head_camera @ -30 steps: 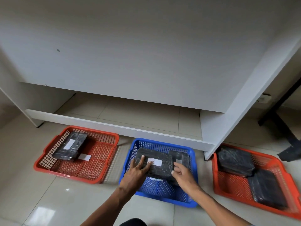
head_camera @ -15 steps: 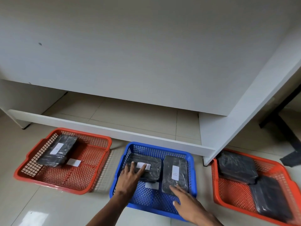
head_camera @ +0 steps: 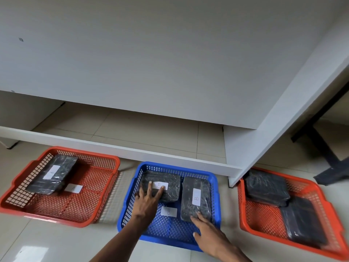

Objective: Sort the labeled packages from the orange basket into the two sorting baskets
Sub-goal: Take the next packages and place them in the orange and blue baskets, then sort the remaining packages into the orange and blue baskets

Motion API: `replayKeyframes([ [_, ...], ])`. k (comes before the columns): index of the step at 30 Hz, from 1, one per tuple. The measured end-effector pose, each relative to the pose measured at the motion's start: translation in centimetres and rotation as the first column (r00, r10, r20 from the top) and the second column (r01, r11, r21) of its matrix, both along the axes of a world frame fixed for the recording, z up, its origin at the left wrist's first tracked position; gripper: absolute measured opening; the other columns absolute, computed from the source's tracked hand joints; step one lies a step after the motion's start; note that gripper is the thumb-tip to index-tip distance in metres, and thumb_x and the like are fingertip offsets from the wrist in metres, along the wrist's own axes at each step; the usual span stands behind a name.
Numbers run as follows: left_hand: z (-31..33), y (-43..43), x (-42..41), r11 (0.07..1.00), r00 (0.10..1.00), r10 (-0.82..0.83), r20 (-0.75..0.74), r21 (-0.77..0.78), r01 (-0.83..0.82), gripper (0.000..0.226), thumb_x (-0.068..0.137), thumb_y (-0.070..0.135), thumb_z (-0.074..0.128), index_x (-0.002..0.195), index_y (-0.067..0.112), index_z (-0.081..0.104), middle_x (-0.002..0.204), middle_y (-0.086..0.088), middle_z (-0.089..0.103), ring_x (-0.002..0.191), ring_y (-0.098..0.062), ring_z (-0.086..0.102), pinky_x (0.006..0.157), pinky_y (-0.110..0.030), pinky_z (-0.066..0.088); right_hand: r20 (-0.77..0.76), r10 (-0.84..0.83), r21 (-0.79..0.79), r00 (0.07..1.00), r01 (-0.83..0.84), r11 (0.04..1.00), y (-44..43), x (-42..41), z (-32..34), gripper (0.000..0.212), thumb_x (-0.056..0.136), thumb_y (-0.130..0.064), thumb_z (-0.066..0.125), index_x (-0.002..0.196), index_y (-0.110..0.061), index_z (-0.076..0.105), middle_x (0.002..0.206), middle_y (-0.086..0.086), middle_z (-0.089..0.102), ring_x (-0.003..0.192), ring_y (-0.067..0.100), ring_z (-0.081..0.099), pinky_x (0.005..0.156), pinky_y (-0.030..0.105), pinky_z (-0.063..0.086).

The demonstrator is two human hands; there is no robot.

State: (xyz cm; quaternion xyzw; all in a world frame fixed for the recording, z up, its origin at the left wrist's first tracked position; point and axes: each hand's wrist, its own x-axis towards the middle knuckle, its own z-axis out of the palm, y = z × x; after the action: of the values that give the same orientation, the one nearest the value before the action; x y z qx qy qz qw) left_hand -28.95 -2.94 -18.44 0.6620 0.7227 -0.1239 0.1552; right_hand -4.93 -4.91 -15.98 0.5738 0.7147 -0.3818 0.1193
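Note:
A blue basket in the middle holds two black wrapped packages with white "B" labels. My left hand lies flat, fingers spread, on the left package. My right hand touches the near end of the right package with its fingertips, fingers apart. A loose white label lies on the blue basket's floor. The orange basket at right holds dark packages. An orange basket at left holds one package labelled "A" and a white tag.
All three baskets sit on a glossy tiled floor. A white desk panel hangs over the far side, with a low white crossbar just behind the baskets. A black table leg stands at far right.
The package I held a second ago now lies flat at the blue basket's left. My right hand has slid back to the near end of the right package. The view has shifted right.

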Motion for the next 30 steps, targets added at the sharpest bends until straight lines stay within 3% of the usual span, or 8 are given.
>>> replayKeyframes([
  [9,1.3,-0.3,5.1,0.971,0.988,-0.151,0.031,0.190,0.143,0.075,0.088,0.005,0.046,0.153,0.021,0.012,0.158,-0.019,0.016,0.142,-0.046,0.017,0.115,-0.056,0.021,-0.187,-0.072,0.166,0.980,0.104,0.981,0.8,2.8,3.2,0.044,0.096,-0.017,0.042,0.139,-0.024,0.050,0.147,-0.006,0.048,0.135,0.015,0.045,0.113,0.027,0.035],
  [13,3.3,0.6,13.0,0.918,0.944,-0.328,0.025,0.244,0.312,0.075,0.057,0.015,0.077,0.130,0.021,0.057,0.129,-0.016,0.062,0.113,-0.042,0.061,0.085,-0.052,0.056,-0.194,-0.098,0.275,0.976,0.150,0.950,1.3,7.8,4.5,0.042,0.092,-0.012,0.042,0.129,-0.023,0.057,0.133,-0.002,0.061,0.124,0.017,0.053,0.105,0.027,0.041],
  [16,4.3,0.7,19.0,0.862,0.893,-0.448,0.041,0.282,0.420,0.076,0.043,0.017,0.083,0.117,0.023,0.067,0.116,-0.010,0.070,0.102,-0.035,0.068,0.076,-0.044,0.060,-0.152,-0.179,0.339,0.972,0.221,0.914,1.5,12.6,4.8,0.040,0.094,-0.013,0.042,0.129,-0.023,0.057,0.135,-0.003,0.058,0.127,0.017,0.051,0.106,0.027,0.039],
  [19,5.1,0.2,24.2,0.845,0.845,-0.521,0.122,0.217,0.489,0.074,0.055,0.016,0.080,0.125,0.025,0.059,0.123,-0.011,0.066,0.111,-0.035,0.064,0.085,-0.044,0.057,-0.115,-0.298,0.378,0.948,0.319,0.869,1.5,18.2,4.5,0.036,0.096,-0.017,0.044,0.129,-0.027,0.057,0.135,-0.008,0.057,0.127,0.015,0.051,0.107,0.030,0.041],
  [22,5.2,0.0,27.8,0.830,0.824,-0.553,0.119,0.155,0.535,0.060,0.092,0.017,0.048,0.148,0.025,0.029,0.156,-0.013,0.027,0.142,-0.038,0.026,0.115,-0.048,0.026,-0.068,-0.410,0.393,0.910,0.402,0.827,1.6,23.5,3.8,0.035,0.095,-0.019,0.048,0.128,-0.027,0.057,0.133,-0.005,0.061,0.123,0.016,0.055,0.105,0.032,0.045],
  [24,4.1,0.0,28.9,0.806,0.798,-0.591,0.115,0.134,0.577,0.059,0.091,0.030,0.053,0.146,0.029,0.033,0.156,-0.010,0.029,0.141,-0.038,0.027,0.115,-0.047,0.027,-0.031,-0.474,0.374,0.880,0.450,0.811,1.9,26.4,3.0,0.035,0.095,-0.019,0.050,0.128,-0.024,0.058,0.132,-0.001,0.063,0.121,0.019,0.058,0.104,0.033,0.046],
  [27,2.0,0.4,29.8,0.743,0.733,-0.670,0.121,0.118,0.659,0.062,0.044,0.047,0.085,0.104,0.040,0.068,0.100,0.010,0.072,0.093,-0.023,0.070,0.077,-0.031,0.059,0.018,-0.521,0.367,0.854,0.478,0.798,2.5,29.6,1.8,0.041,0.094,-0.021,0.052,0.134,-0.022,0.054,0.137,0.003,0.058,0.127,0.021,0.053,0.110,0.034,0.040],
  [30,0.1,1.1,30.1,0.724,0.723,-0.683,0.104,0.226,0.651,0.050,0.041,0.032,0.083,0.090,0.039,0.070,0.065,0.015,0.065,0.064,-0.010,0.065,0.056,-0.020,0.055,0.077,-0.540,0.350,0.838,0.484,0.802,3.5,31.5,0.9,0.050,0.096,-0.026,0.052,0.145,-0.024,0.043,0.155,0.006,0.037,0.142,0.025,0.035,0.117,0.035,0.028],
])
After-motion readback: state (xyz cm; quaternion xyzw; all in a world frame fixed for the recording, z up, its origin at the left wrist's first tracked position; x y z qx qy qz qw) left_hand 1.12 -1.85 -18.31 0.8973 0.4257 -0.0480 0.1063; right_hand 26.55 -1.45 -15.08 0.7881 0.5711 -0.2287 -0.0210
